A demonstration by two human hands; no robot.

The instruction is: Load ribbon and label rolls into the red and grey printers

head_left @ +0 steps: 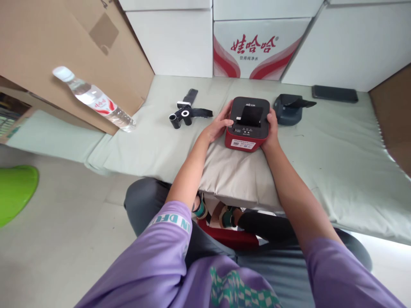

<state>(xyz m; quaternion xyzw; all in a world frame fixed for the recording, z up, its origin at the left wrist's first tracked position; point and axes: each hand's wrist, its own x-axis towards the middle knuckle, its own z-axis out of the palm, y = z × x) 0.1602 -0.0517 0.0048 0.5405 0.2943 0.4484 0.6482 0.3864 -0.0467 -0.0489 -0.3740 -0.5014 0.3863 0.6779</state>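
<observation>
Two sides gripped: left hand (221, 122) on one, right hand (272, 130) on the other, fingers partly curled around
Red-and-black device (247, 128): squarely between the hands, neither nearer, over the pale cloth (324, 167); whether touching it I cannot tell
Long axis: seems to run away from the body, between the palms

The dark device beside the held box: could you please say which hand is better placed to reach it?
Probably the right hand: it holds the box on the side nearest the dark device, while the left hand holds the opposite side.
</observation>
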